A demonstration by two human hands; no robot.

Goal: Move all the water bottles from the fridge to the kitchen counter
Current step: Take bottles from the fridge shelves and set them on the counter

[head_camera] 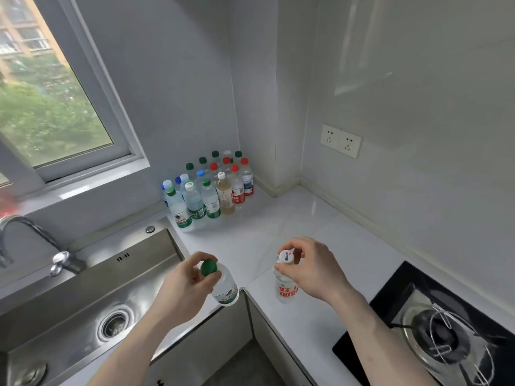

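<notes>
My left hand (185, 284) pinches the neck of a green-capped water bottle (225, 289) over the counter's front corner beside the sink. My right hand (312, 267) pinches the white cap of a clear bottle with red lettering (285, 291), held just above the white counter (320, 227). Whether either bottle touches the counter I cannot tell. A cluster of several bottles (211, 188) with green, blue, red and white caps stands in the back corner of the counter against the wall. The fridge is out of view.
A steel sink (83, 310) with a tap (33, 238) lies to the left under a window. A black gas hob (434, 324) occupies the counter at lower right. Two wall sockets (340, 140) sit on the right wall.
</notes>
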